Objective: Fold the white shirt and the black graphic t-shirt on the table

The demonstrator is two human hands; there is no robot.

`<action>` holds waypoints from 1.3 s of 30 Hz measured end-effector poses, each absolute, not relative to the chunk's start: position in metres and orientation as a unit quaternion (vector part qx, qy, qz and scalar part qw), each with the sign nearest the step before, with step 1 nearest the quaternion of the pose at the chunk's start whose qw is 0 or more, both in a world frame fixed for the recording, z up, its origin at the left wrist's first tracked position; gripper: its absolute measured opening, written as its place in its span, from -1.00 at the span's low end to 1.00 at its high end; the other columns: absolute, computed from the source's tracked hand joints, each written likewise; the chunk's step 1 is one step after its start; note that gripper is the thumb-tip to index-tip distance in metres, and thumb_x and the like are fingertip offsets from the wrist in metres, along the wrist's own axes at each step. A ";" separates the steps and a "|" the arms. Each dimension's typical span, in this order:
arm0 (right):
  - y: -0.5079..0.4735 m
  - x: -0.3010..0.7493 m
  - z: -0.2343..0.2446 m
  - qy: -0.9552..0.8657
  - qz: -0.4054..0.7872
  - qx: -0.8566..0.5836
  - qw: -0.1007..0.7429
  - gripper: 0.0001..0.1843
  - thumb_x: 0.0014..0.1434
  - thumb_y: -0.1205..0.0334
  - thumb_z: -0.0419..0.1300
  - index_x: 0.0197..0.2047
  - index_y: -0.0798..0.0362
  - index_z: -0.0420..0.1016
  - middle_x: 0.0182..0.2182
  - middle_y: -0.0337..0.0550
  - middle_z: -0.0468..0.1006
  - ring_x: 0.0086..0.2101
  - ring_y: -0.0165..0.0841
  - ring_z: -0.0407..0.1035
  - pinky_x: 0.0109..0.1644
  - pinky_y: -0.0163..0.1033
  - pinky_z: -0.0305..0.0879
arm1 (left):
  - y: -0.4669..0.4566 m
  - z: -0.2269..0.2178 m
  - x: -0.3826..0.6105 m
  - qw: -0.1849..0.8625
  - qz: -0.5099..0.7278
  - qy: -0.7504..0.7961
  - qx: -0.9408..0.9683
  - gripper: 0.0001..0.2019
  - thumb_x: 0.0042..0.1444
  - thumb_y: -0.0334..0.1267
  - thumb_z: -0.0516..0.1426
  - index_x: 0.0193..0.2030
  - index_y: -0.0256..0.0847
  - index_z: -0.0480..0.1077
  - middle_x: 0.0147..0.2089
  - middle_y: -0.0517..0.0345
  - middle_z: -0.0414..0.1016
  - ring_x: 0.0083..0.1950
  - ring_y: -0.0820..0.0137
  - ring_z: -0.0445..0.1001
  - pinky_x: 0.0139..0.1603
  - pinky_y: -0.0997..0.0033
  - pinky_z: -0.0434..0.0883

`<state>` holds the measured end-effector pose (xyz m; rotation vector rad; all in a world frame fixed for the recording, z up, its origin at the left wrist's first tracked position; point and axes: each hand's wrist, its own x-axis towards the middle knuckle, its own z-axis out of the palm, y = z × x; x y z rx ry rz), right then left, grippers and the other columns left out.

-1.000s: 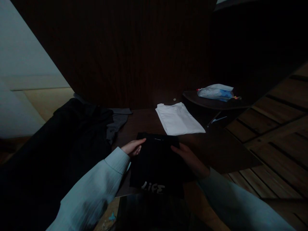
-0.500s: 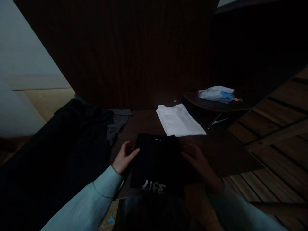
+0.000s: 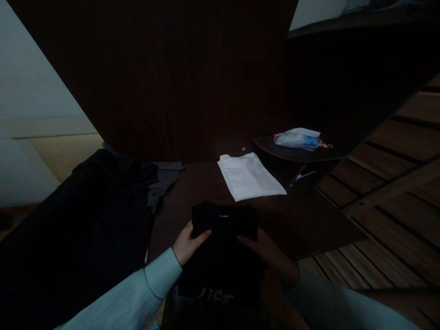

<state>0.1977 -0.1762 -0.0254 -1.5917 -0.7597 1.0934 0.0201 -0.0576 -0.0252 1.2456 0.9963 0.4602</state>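
Observation:
A folded black T-shirt [image 3: 223,256] with light lettering near its lower edge is between my two hands, its collar end away from me. My left hand [image 3: 189,243] grips its left side, thumb on top and fingers tucked beneath. On the opposite side my right hand [image 3: 270,252] holds it the same way, thumb across the top, though shadow hides most of those fingers. Beyond the black T-shirt, a folded white shirt [image 3: 250,176] lies flat on the dark wooden surface [image 3: 195,183].
A heap of dark clothes [image 3: 85,229] with a grey garment [image 3: 163,178] at its edge spreads on the left. At the right, a plastic packet [image 3: 298,139] rests on a small rounded shelf [image 3: 302,156]. A dark wooden panel [image 3: 172,91] rises behind; slatted wood [image 3: 395,220] is at right.
My hands have closed on the sides of the black T-shirt, which has shifted toward me and looks slightly raised at the collar end. The view has tilted a little.

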 end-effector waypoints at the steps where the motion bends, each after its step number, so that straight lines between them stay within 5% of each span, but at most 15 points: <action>1: -0.177 0.196 -0.030 -0.332 0.421 -0.668 0.516 -0.43 -0.15 0.04 0.28 -0.07 0.10 0.35 -0.11 -0.04 0.48 -0.11 -0.16 0.36 0.01 0.00 0.25 | -0.061 -0.027 0.019 0.672 0.226 0.433 0.557 -0.50 -0.35 -0.04 0.31 -0.23 -0.27 0.41 -0.18 0.02 0.53 -0.14 0.22 0.47 -0.07 0.27 0.39; 5: -0.179 0.200 -0.033 -0.388 0.370 -0.669 0.515 -0.39 -0.13 0.03 0.25 0.00 0.07 0.29 -0.06 -0.02 0.45 -0.07 -0.17 0.34 0.03 0.00 0.24 | -0.066 -0.018 0.024 0.702 0.228 0.401 0.543 -0.41 -0.35 -0.02 0.31 -0.13 -0.24 0.35 -0.05 0.00 0.47 -0.04 0.20 0.43 -0.02 0.27 0.37; 16: -0.087 0.339 0.051 -0.418 0.220 -0.656 0.589 -0.32 -0.21 0.09 0.30 0.00 0.11 0.25 -0.06 0.00 0.43 -0.09 -0.21 0.35 0.00 -0.10 0.26 | 0.013 0.030 0.168 0.778 0.338 0.271 0.455 -0.41 -0.34 -0.25 0.35 -0.09 -0.21 0.30 -0.14 0.03 0.49 -0.16 0.28 0.47 -0.06 0.26 0.38; 21: -0.038 0.379 0.032 -0.448 0.018 -0.795 0.409 -0.31 -0.07 0.22 0.22 0.12 0.24 0.14 -0.02 0.18 0.36 -0.04 -0.16 0.31 0.05 -0.04 0.19 | 0.065 0.013 0.224 0.756 0.355 0.311 0.454 -0.45 -0.28 -0.35 0.32 -0.07 -0.26 0.29 -0.12 -0.06 0.47 -0.14 0.26 0.47 -0.08 0.27 0.40; 25: -0.030 0.382 -0.013 -0.529 -0.014 -0.821 0.217 -0.60 0.11 0.24 0.05 0.01 0.23 0.31 -0.07 0.16 0.40 -0.07 -0.18 0.34 0.01 -0.09 0.23 | 0.081 -0.025 0.234 0.738 0.333 0.400 0.431 -0.39 -0.25 -0.43 0.30 0.00 -0.34 0.21 0.00 -0.24 0.39 -0.06 0.21 0.43 -0.07 0.26 0.39; 29: -0.031 0.378 -0.027 -0.563 -0.041 -0.814 0.134 -0.64 0.18 0.30 -0.07 0.00 0.17 0.35 -0.06 0.06 0.41 -0.04 -0.26 0.31 0.04 -0.20 0.20 | 0.078 -0.040 0.225 0.693 0.359 0.419 0.464 -0.31 -0.20 -0.50 0.26 0.11 -0.29 0.09 0.06 -0.16 0.34 0.02 0.28 0.38 -0.02 0.36 0.35; 33: -0.025 0.371 -0.011 -0.562 -0.094 -0.819 0.068 -0.67 0.11 0.36 -0.03 -0.09 0.15 0.41 -0.01 0.12 0.35 0.00 -0.12 0.23 0.03 -0.05 0.18 | 0.067 -0.039 0.202 0.668 0.310 0.409 0.538 -0.39 -0.15 -0.54 0.19 0.09 -0.33 0.12 -0.05 -0.07 0.40 -0.08 0.37 0.41 -0.09 0.45 0.35; 35: -0.021 0.358 0.002 -0.581 -0.102 -0.799 0.115 -0.72 0.07 0.34 0.02 -0.16 0.14 0.44 -0.01 0.12 0.35 0.01 -0.09 0.22 0.03 0.01 0.18 | 0.062 -0.044 0.183 0.674 0.255 0.394 0.571 -0.44 -0.14 -0.54 0.17 0.06 -0.33 0.15 -0.17 0.02 0.44 -0.25 0.43 0.44 -0.19 0.43 0.35; 39: -0.026 0.311 0.025 -0.665 0.000 -0.649 0.369 -0.75 0.10 0.12 0.06 -0.17 0.00 0.42 -0.09 -0.08 0.41 -0.06 -0.23 0.30 0.02 -0.10 0.25 | 0.050 -0.062 0.142 0.710 0.192 0.322 0.596 -0.63 -0.15 -0.45 0.21 -0.14 -0.31 0.29 -0.36 0.16 0.43 -0.41 0.51 0.40 -0.22 0.41 0.31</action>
